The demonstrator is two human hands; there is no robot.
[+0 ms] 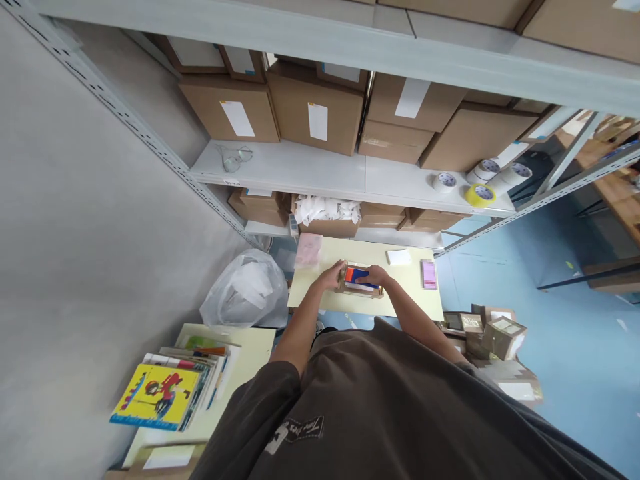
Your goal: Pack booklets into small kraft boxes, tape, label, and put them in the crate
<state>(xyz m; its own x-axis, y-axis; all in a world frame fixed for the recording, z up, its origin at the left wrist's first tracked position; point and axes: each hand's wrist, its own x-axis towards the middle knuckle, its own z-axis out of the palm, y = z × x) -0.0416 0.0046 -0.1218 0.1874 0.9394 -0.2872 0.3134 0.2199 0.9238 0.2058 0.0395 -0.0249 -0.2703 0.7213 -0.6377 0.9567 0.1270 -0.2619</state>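
On the pale yellow table point(330, 305) in front of me lies a small cardboard box point(345, 289) with shiny clear tape at its ends. My left hand point(331, 275) grips the box's left end, fingers curled round its edge. From the right, my right hand point(376, 276) holds a flat blue-and-orange object point(358, 274) over the box's top; its exact kind is unclear. My fingers partly cover this object. Further right on the table are a white pad-like item point(399, 257) and a pink-purple rectangular item point(429, 275). A pinkish sheet point(309, 250) lies at the back left corner.
A metal shelf point(300, 167) with cardboard boxes and tape rolls point(480, 194) rises behind the table. A clear bag point(245, 290) stands left. Picture books point(155, 397) lie on a side table point(257, 343). Taped parcels point(504, 337) are piled on the floor to the right.
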